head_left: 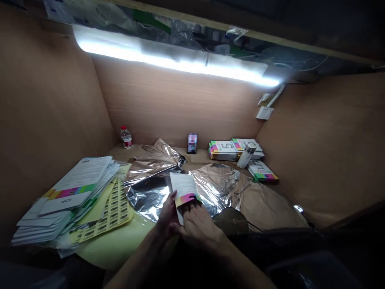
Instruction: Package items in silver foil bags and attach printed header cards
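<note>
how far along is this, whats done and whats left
Looks partway, as far as one view shows. Done-looking: the striped boxes stacked at the back beside a steel flask. In hand: a striped card, held by the left hand with the right hand on it, above crumpled silver foil. Left: probably the pile of similar cards beside the yellow label sheet.

wooden booth walls [177,104] under a bright strip light [174,58], wall socket [264,113] at right

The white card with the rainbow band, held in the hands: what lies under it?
Crinkled silver foil shows around the white card with the rainbow band; the part directly beneath the card is covered and cannot be seen.
</note>
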A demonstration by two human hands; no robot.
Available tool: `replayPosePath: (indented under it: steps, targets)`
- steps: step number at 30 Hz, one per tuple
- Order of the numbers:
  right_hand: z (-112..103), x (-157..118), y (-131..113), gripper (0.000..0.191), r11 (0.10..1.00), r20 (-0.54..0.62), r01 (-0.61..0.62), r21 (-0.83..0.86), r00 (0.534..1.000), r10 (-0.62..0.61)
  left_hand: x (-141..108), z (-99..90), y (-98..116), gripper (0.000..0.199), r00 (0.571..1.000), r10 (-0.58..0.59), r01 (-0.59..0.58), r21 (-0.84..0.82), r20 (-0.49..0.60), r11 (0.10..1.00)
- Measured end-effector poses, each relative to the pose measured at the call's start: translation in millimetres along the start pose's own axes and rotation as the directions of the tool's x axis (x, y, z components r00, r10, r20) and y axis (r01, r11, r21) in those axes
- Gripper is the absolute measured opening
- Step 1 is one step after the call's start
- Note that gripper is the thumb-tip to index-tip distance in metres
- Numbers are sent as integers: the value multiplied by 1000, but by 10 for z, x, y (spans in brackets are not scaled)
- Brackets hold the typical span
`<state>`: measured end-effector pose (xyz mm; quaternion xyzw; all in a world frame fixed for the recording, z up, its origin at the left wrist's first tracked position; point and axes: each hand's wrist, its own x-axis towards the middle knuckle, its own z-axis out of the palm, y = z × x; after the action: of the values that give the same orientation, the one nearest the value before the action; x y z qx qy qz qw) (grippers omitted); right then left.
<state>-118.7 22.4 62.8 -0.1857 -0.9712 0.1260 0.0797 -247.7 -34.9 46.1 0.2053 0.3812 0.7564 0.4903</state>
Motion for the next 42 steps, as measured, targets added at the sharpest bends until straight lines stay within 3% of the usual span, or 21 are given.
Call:
replayPosePath:
  steps: [2,3,4,6,7,10,12,14,16,17,19,22,25,28,31,33,37,39,42]
  targets:
    - [171,-31,97,68,997,25,-44,-68,999,46,173,-78,113,75,971,223,-186,325,-82,927]
    - [270,-55,121,67,995,35,-59,-84,997,62,289,-107,143,75,946,320,-255,492,-50,832]
    - [366,-79,129,64,994,32,-65,-85,997,68,417,-124,142,73,929,369,-300,628,21,718]
    - [524,-134,99,56,997,-6,-53,-50,999,53,678,-115,35,64,927,319,-337,812,198,476]
    - [580,-173,70,54,999,-37,-41,-24,998,40,793,-98,-62,61,931,260,-343,855,256,388]
    - [671,-379,-13,73,999,-98,15,41,995,-11,998,-60,-410,58,947,146,-319,894,287,315]
    - [686,-592,-21,84,993,-95,105,60,991,-99,1017,-74,-582,64,946,124,-320,922,299,216]
    - [669,-819,26,71,964,-103,251,91,965,-242,982,-101,-658,69,937,110,-333,943,331,0]
    - [613,-1003,124,50,926,-185,352,137,927,-326,941,-113,-652,72,929,79,-330,906,361,-264]
    - [569,-1061,187,43,918,-247,366,153,914,-323,925,-109,-631,73,927,63,-323,874,369,-363]
    - [462,-1089,330,41,935,-349,321,151,902,-254,909,-85,-584,75,924,49,-318,832,380,-455]
    - [327,-941,545,67,977,-294,202,67,940,-175,918,-55,-553,75,908,31,-356,809,418,-468]
    - [331,-739,708,93,983,-138,184,-23,973,-186,975,-69,-537,74,879,-64,-462,809,473,-365]
    - [469,-671,802,78,964,-139,253,-80,955,-262,1012,-107,-390,59,851,-100,-525,835,516,-164]
    - [589,-733,838,49,959,-244,267,-98,928,-283,840,-196,-111,45,842,-54,-539,838,537,-80]
    - [591,-775,839,45,966,-291,243,-85,922,-257,577,-308,47,48,821,-87,-571,815,564,-97]
    - [488,-766,837,56,970,-247,231,-73,938,-242,-63,-572,97,93,776,-236,-628,751,585,-205]
    - [453,-761,840,46,958,-212,281,-59,934,-287,-309,-650,3,88,764,-250,-644,720,595,-257]
    - [435,-795,849,41,945,-189,325,-37,926,-326,-481,-672,-159,62,770,-181,-634,705,612,-318]
